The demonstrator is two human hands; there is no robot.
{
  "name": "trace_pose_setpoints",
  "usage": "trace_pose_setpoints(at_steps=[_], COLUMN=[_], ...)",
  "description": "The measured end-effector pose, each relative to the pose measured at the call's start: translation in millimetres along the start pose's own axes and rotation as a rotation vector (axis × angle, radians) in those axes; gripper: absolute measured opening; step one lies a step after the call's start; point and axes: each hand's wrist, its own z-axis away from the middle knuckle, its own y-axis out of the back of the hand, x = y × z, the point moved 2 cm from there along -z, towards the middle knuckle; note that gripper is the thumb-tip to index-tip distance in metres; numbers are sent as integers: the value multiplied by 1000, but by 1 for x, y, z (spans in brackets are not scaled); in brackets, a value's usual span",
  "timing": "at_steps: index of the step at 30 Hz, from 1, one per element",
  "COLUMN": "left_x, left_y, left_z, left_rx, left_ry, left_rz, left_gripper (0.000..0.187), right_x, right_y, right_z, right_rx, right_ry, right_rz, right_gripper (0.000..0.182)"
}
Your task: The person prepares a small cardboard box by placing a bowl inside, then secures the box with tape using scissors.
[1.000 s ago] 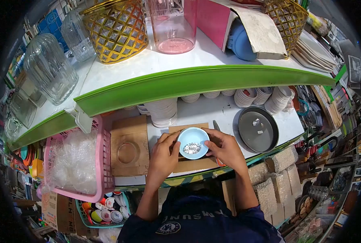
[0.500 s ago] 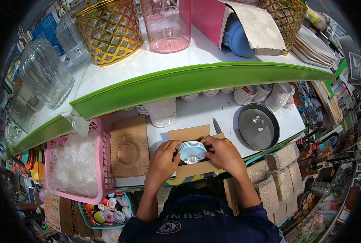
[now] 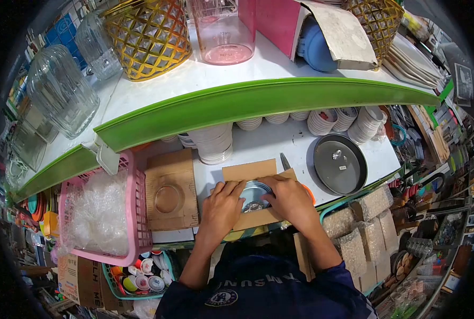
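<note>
Light blue bowls (image 3: 255, 194), stacked together, sit down inside an open cardboard box (image 3: 249, 170), with something shiny and silvery in the top one. My left hand (image 3: 223, 206) is at the left side of the stack, fingers curled over the box edge and thumb near the rim. My right hand (image 3: 290, 199) grips the stack's right side, its fingers over the far rim. The box's far flap stands out behind the bowls and its near flap lies toward my body.
Left are a flat cardboard piece (image 3: 169, 204) and a pink basket (image 3: 136, 212) of bubble wrap. A dark round pan (image 3: 341, 178) is at the right, a knife (image 3: 285, 161) behind the box. A green-edged shelf (image 3: 258, 101) overhangs the white bowls.
The blue bowls sit lower in the box. Both hands have closed in over them, hiding more of the rims. An orange edge now shows beside my right hand.
</note>
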Motion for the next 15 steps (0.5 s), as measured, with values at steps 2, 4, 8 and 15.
trace_pose_setpoints(at_steps=[2,4,8,15], left_x=[0,-3,0,-1], left_y=[0,-7,-9,-14], left_z=[-1,0,-2,-3], left_rx=[35,40,33,25], left_ry=[-6,-27,-21,-28], left_rz=[5,12,-44,-96], left_gripper=[36,34,35,36], right_x=[5,7,12,11], right_y=[-7,-10,-14,-15], right_z=[-1,0,1,2], right_rx=[26,56,69,64], right_ry=[42,82,71,84], right_rz=[10,19,35,107], right_gripper=[29,26,18,21])
